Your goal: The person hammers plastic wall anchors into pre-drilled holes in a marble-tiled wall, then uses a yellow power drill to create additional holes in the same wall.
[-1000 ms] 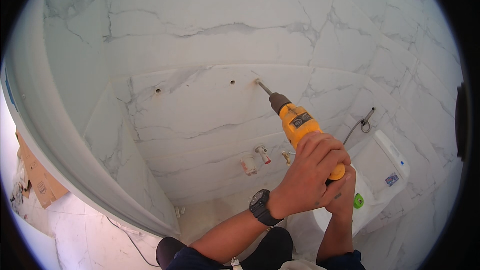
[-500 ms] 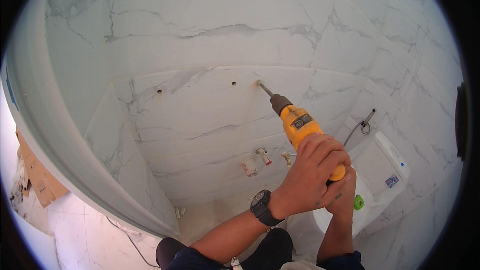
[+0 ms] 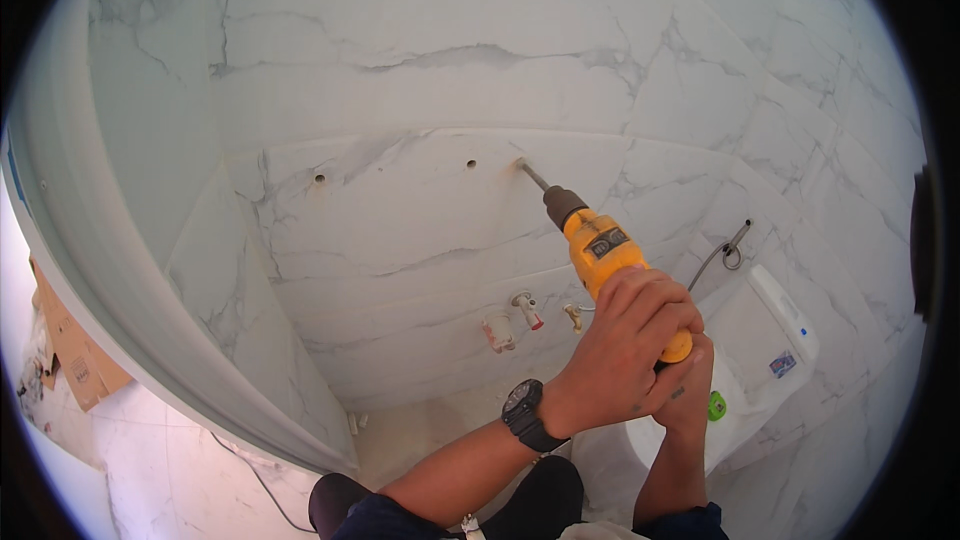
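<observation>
Both of my hands hold a yellow power drill (image 3: 600,250) against the marbled wall tile (image 3: 430,240). Its long bit (image 3: 533,176) meets the tile, and its tip sits in or at a dusty spot there. My left hand (image 3: 625,350), with a black watch (image 3: 527,412) on the wrist, wraps round the back of the drill's body. Below it my right hand (image 3: 688,390) is closed at the drill's handle, which the hands mostly hide. Left of the bit, two round holes show in the same tile: a nearer hole (image 3: 471,164) and a farther hole (image 3: 320,179).
Lower on the wall, a white pipe fitting (image 3: 497,331), a red-tipped valve (image 3: 527,310) and a brass tap (image 3: 572,317) stick out. A white toilet (image 3: 775,340) stands at the right beside a grey hose (image 3: 712,265). Left are a curved white frame (image 3: 150,340), cardboard (image 3: 85,360) and a cable (image 3: 262,485).
The view has shifted very slightly. My hands keep the same grip, and the drill stays at the same spot on the wall.
</observation>
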